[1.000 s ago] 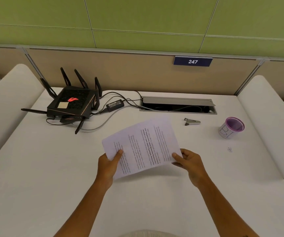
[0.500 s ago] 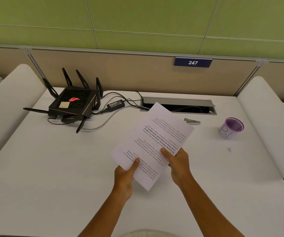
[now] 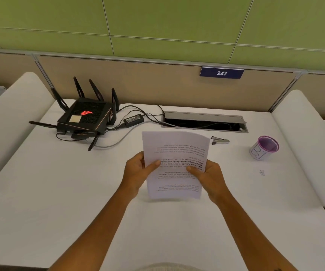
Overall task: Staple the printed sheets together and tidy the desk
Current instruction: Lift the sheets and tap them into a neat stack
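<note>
We now hold the printed sheets squared up in front of us, long sides running away from us, above the middle of the counter. The left hand is closed on the left edge, thumb pressed on the printed face; the right hand is closed on the right edge the same way, so both are clamped on the paper and neither is free. The text reads upside down to us, and the far end bows a little.

Half a second ago the sheets sat at a slant, their far corner pointing toward the cable slot, with both hands bunched near the lower edge. A second ago they lay wider and turned almost sideways, our hands far apart on opposite ends. So we have turned the stack and brought our grip to its two sides. We take this as aligning the pages before fastening them.

The stapler lies untouched on the counter, just beyond the sheets' far right corner, and the purple cup stands well to the right. Nothing is stapled yet; one hand must let go to fetch the stapler.
</note>
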`<state>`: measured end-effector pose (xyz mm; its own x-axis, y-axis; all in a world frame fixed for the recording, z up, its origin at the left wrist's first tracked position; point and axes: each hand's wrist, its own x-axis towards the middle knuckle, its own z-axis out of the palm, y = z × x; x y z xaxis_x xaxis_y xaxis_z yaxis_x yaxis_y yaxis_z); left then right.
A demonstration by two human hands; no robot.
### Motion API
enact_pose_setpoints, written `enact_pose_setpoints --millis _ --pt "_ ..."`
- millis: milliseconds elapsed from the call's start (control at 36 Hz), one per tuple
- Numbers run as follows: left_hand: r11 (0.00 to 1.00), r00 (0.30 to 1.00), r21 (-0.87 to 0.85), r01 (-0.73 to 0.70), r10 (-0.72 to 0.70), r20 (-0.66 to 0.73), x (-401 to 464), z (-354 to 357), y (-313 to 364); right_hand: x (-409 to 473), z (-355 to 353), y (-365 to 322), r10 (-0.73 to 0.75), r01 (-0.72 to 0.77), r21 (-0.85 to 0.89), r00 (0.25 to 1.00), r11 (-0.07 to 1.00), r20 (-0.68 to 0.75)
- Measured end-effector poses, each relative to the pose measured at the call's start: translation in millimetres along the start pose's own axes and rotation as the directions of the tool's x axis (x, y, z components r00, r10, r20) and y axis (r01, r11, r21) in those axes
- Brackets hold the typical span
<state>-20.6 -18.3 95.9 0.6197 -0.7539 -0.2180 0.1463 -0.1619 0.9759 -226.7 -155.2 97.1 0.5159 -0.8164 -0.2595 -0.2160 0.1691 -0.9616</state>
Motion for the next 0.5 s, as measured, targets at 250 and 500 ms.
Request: enact_pose_setpoints --millis 250,500 --pt "0.999 0.999 -0.001 -0.042 0.042 -0.033 0.4 14.2 2.7 -0.8 6.6 11.6 -0.062 0.065 0.026 0.991 0.998 -0.119" --pt "0.999 0.999 -0.012 0.047 -0.047 -0.02 -5.1 20.3 -18.8 0.4 15.1 40.4 0.03 -0.021 0.065 0.989 0.998 -0.146"
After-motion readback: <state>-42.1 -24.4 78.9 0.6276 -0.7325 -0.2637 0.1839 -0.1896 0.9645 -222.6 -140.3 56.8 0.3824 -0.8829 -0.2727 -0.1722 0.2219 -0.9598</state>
